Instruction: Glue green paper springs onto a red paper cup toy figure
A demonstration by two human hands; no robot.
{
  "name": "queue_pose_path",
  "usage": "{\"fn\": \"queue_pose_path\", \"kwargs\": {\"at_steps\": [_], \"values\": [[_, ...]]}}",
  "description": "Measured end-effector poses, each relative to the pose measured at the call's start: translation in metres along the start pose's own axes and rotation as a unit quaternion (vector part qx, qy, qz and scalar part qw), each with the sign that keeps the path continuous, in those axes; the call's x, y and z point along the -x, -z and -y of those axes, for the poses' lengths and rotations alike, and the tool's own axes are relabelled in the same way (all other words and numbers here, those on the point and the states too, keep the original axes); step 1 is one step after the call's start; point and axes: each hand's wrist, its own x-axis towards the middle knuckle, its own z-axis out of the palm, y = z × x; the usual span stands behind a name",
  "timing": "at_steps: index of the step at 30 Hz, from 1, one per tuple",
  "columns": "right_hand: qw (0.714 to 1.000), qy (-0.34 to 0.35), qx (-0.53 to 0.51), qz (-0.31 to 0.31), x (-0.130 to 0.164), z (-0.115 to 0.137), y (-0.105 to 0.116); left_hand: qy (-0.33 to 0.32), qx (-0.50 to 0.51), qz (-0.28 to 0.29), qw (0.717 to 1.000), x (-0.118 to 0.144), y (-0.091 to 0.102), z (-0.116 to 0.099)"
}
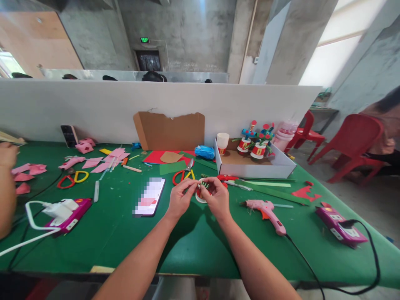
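Note:
My left hand point(181, 199) and my right hand point(217, 197) meet over the table's middle, fingertips pinched together. A green coiled paper strip point(204, 182) shows between the thumb and forefinger of my right hand. What my left fingertips pinch is too small to make out. Just behind and partly hidden by the hands is a red and white paper cup point(200, 197). Scissors with orange and yellow handles point(178, 176) lie beyond my left hand. To the left rests a phone point(150, 197) with its screen lit.
A pink glue gun point(265, 211) and a purple power strip point(340, 227) with cords lie at right. Behind stands a white box point(256, 170) holding cup figures point(258, 150). Pink paper pieces point(114, 158) and another power strip point(73, 216) are left; another person's arm point(6, 191) reaches in.

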Motion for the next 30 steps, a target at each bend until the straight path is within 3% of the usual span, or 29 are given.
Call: {"fn": "queue_pose_path", "kwargs": {"at_steps": [5, 8, 12, 17, 23, 30], "values": [[0.998, -0.021, -0.055, 0.001, -0.0034, 0.0003, 0.0011, 0.041, 0.03, -0.064, 0.997, -0.0026, 0.001, -0.0027], [0.983, -0.102, -0.149, 0.017, -0.0053, 0.0021, 0.0013, 0.078, 0.047, -0.116, 0.989, -0.0047, 0.0024, -0.0041], [0.945, -0.193, -0.261, 0.039, -0.0064, 0.0045, 0.0021, 0.09, 0.025, -0.123, 0.988, -0.0054, 0.0042, -0.0033], [0.921, -0.226, -0.314, 0.037, -0.0077, 0.0038, 0.0034, 0.031, 0.02, -0.101, 0.994, -0.0066, 0.006, 0.0002], [0.92, -0.218, -0.323, 0.039, -0.0076, 0.0048, 0.0035, -0.103, -0.104, -0.043, 0.988, -0.0047, 0.0056, -0.0003], [0.925, -0.232, -0.299, 0.041, -0.0077, 0.0053, 0.0027, -0.13, -0.154, -0.062, 0.977, -0.0024, 0.0027, 0.0003]]}}
